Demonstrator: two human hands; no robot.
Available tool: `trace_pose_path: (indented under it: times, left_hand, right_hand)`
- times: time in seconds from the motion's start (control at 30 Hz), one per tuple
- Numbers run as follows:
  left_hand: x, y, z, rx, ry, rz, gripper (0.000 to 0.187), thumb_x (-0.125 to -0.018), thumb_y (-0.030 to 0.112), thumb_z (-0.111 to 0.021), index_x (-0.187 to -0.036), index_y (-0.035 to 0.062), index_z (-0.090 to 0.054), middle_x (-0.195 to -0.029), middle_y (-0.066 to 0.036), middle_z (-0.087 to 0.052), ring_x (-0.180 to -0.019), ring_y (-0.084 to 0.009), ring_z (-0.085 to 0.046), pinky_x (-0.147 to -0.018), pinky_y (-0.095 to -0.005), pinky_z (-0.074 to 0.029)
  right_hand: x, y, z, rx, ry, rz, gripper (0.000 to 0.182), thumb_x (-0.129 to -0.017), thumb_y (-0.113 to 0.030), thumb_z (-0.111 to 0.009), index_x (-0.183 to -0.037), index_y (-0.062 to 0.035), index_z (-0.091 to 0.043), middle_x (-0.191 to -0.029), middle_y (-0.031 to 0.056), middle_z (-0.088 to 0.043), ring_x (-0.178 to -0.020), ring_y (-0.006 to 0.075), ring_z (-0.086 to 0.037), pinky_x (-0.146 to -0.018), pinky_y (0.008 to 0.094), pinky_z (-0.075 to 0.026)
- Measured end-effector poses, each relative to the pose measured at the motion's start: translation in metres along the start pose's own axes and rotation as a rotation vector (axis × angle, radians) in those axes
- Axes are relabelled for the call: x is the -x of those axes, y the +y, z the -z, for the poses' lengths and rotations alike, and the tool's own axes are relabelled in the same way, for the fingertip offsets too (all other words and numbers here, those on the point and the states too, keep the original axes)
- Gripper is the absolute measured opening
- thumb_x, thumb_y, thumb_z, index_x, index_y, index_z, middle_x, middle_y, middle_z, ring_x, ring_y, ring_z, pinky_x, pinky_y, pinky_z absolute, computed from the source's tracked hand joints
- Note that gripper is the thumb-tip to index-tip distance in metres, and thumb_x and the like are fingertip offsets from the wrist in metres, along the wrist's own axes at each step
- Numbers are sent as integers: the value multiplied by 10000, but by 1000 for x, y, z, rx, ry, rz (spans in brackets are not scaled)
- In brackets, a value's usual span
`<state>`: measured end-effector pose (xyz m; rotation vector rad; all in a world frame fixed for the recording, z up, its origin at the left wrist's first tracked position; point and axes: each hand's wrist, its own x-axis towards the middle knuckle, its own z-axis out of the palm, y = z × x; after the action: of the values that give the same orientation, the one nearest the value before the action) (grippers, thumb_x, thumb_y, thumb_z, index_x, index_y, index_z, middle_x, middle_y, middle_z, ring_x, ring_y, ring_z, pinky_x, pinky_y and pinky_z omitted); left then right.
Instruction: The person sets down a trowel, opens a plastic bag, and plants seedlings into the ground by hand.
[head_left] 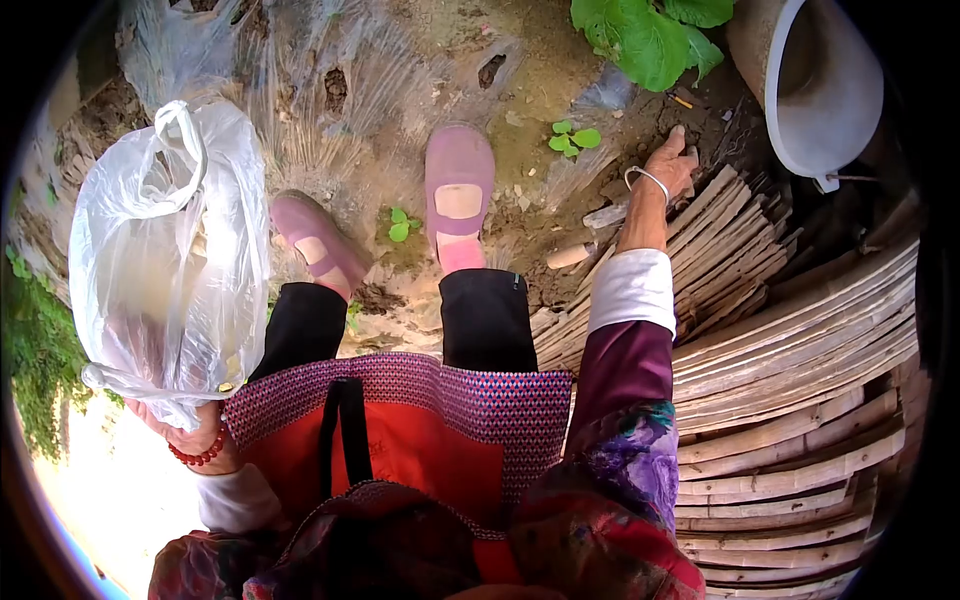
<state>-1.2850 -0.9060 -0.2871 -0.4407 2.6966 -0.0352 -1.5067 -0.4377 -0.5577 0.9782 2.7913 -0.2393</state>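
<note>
My left hand (pixel 195 432), with a red bead bracelet at the wrist, is at the lower edge of a clear plastic bag (pixel 225 290). It holds the bag up at the left; the plastic partly covers the fingers. The bag has a knotted-looking loop at its top, and its contents are blurred. My right hand (pixel 670 165), wearing a pale bangle, reaches down to the soil beside a stack of wooden slats (pixel 720 250). Its fingers are partly bent and apart, with nothing visible in them. Near that wrist lie a short wooden handle (pixel 570 256) and a greyish flat piece (pixel 605 215).
A white bucket (pixel 825 120) lies tipped at upper right, near a large leafy plant (pixel 650 40). Small seedlings (pixel 573 138) grow through plastic film (pixel 390 60) on the ground. My pink shoes (pixel 460 175) stand between them. A red apron (pixel 430 440) covers my lap.
</note>
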Motion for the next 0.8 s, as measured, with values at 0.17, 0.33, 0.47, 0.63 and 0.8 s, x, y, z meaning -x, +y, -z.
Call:
trace_pose_path:
  times: [0.17, 0.33, 0.47, 0.63, 0.8]
  left_hand:
    - [15, -11, -5, 44, -35, -46, 439, -869, 304, -466, -1220, 40, -457, -1234, -91, -498, -1142, -217, -467, -994, -346, -304]
    - [20, -17, -11, 236, -90, 113, 446, -869, 299, -457, -1232, 40, -442, -1244, -101, -487, -1150, -240, -459, -994, -387, -307]
    - [33, -32, -17, 878, -123, 525, 452, -869, 295, -451, -1243, 41, -430, -1251, -108, -477, -1155, -258, -452, -995, -420, -310]
    - [9, -1, -13, 2660, 12, 905, 416, -891, 250, -410, -1239, 22, -419, -1277, -130, -442, -1143, -257, -459, -980, -430, -351]
    - [-2, 16, -13, 2344, 64, 1214, 323, -872, 186, -502, -1146, 17, -497, -1092, -98, -572, -964, -217, -573, -854, -361, -483]
  right_hand:
    - [15, -32, -19, 130, 166, -143, 579, -848, -513, -408, -1222, -72, -420, -1020, 266, -468, -899, 395, -503, -775, 473, -414]
    - [11, -39, -22, 71, 216, -119, 608, -828, -532, -443, -1128, -3, -448, -978, 245, -485, -866, 389, -522, -751, 453, -427]
    - [5, -27, -6, -300, 117, 70, 407, -792, -304, -607, -937, 67, -522, -772, 166, -574, -706, 283, -548, -652, 373, -459]
    - [21, -38, 48, -669, -237, -233, 98, -747, -89, -599, -777, -34, -524, -603, 31, -497, -456, 117, -447, -347, 248, -342]
    - [74, -85, 62, -721, -592, -171, 95, -742, -58, -610, -803, -48, -537, -669, 31, -546, -463, 92, -462, -336, 212, -353]
